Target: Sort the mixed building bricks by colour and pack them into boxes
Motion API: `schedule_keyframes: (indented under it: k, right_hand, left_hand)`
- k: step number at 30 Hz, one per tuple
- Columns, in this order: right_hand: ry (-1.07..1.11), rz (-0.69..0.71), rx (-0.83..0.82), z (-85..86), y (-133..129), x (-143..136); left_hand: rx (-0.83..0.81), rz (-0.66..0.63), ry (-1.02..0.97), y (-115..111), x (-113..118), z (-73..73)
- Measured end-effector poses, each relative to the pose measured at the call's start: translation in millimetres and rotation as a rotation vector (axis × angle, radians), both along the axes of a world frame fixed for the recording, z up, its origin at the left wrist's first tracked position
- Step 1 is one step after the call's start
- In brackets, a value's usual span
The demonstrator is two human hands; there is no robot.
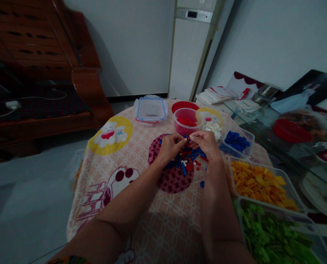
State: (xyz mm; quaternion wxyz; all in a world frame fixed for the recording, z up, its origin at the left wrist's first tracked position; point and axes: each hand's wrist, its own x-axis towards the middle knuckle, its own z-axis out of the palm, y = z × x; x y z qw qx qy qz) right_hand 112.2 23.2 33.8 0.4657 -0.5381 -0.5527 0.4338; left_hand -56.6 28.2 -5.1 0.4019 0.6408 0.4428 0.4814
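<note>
Centrally, the cloth-covered bench carries loose red, blue and white bricks; over them, the left hand and right hand nearly meet, fingers narrow at a small red piece, though I cannot tell which grips it.

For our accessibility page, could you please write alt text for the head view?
A left hand and right hand, close together, seem to pinch a red piece above a pile of red, blue and white pieces on a patterned tablecloth. Beyond stands a bowl of red pieces; at right, tubs hold blue pieces, yellow pieces and green pieces.
</note>
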Motion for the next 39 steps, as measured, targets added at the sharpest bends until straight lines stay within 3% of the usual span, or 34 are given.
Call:
schedule_keyframes:
  k: [3,8,12,25,31,35,39]
  right_hand:
    - [0.074,-0.186,0.069,-3.9,6.2,5.1]
    - [0.252,-0.659,0.266,-15.3,18.7,27.2]
    - [0.244,-0.768,0.289,-22.8,22.2,43.9]
    - [0.066,-0.702,0.358,-34.0,29.8,39.0]
    - [-0.019,-0.664,0.385,-25.3,24.8,40.5]
    - [0.079,-0.485,0.284,-10.9,15.0,26.1]
    - [0.039,-0.163,0.104,1.3,2.8,12.1]
  left_hand:
    - [0.008,0.001,0.022,0.2,0.8,-1.3]
    - [0.012,-0.016,0.050,-1.3,3.0,-2.3]
    - [0.004,-0.032,0.028,-1.5,4.1,-3.6]
    - [-0.037,-0.056,-0.012,-2.7,4.5,-2.5]
    - [-0.048,-0.059,-0.018,-2.3,4.3,-3.1]
    - [-0.032,-0.053,0.000,-3.1,3.9,-1.0]
    - [-0.015,-0.048,0.003,-2.4,3.9,-1.6]
